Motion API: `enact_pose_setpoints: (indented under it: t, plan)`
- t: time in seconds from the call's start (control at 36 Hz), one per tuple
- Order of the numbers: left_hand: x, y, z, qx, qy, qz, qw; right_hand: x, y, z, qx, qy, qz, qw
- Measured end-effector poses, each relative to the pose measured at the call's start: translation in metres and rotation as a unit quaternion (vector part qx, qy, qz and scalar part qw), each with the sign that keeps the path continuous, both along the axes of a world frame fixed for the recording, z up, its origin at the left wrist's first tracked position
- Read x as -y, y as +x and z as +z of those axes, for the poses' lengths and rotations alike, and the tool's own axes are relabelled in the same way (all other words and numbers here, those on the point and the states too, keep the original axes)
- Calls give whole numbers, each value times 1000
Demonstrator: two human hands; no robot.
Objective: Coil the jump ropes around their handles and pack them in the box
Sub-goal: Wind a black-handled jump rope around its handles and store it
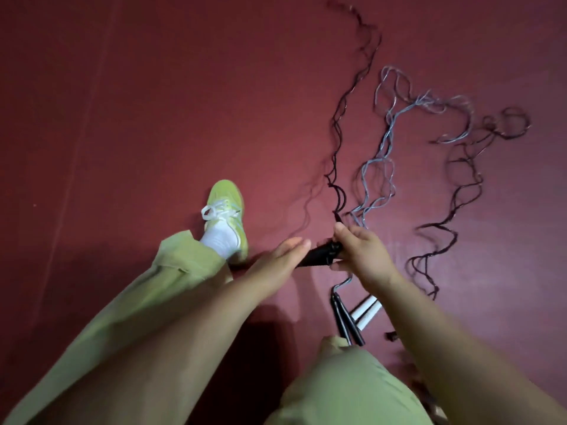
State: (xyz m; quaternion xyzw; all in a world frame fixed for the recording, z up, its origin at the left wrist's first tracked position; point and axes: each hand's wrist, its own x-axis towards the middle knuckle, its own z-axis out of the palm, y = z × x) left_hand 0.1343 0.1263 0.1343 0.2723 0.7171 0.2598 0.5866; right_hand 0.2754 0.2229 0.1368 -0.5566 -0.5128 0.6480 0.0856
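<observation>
A pair of black jump-rope handles [319, 255] is held level between both hands above the dark red floor. My left hand [280, 260] grips their near end. My right hand [360, 254] holds the far end and pinches the black rope [339, 142] that trails away up the floor. A grey-blue rope [389, 130] lies in loose waves to the right, and another black rope [460, 191] lies further right. On the floor under my right forearm lie two black handles [345, 320] and two white handles [366, 312]. No box is in view.
My left leg in light green trousers stretches forward, ending in a yellow-green shoe [225, 214] left of the hands. My right knee [346, 388] fills the bottom centre. The dark red floor [138, 102] spreads to the left.
</observation>
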Motion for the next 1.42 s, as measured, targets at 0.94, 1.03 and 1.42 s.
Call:
enact_pose_setpoints:
  t: [0.94, 1.03, 1.42]
  plan:
    - [256, 69, 414, 149, 314, -101, 932, 254, 76, 391, -170, 339, 92, 921]
    - [274, 80, 432, 132, 329, -120, 927, 274, 81, 405, -226, 319, 93, 916]
    - [351, 100, 493, 108, 343, -218, 907, 354, 108, 476, -275, 406, 130, 862]
